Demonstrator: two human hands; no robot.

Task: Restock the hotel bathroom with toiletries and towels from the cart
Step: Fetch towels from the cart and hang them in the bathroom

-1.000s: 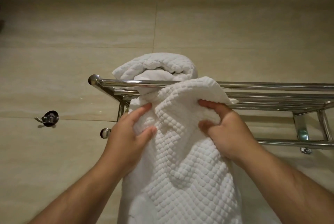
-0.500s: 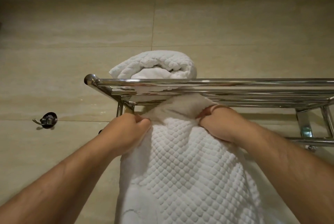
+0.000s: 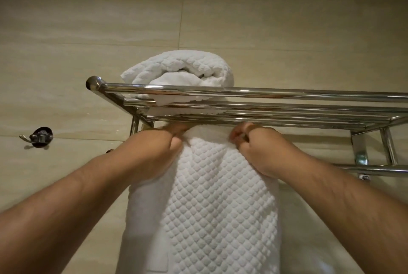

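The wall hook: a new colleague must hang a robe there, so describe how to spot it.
Find the chrome towel rack on the beige tiled wall. Below and left of its rounded end sits the wall hook: small, dark-based, alone on the tile.

White waffle towel (image 3: 218, 203) hanging under rack (image 3: 265, 105); rolled towel (image 3: 183, 68) atop

The hanging towel (image 3: 220, 203) is white, its face embossed with a regular grid of small raised diamonds, and a strip down its left side is smooth and plain. The rolled towel (image 3: 183, 68) is the same white, dimpled outside and plain at its core. The rack (image 3: 265, 93) is bright silver chrome with beige reflections. The wall tiles (image 3: 88, 30) are sandy beige with faint paler horizontal streaks. The hook (image 3: 40, 138) is dark glossy metal.
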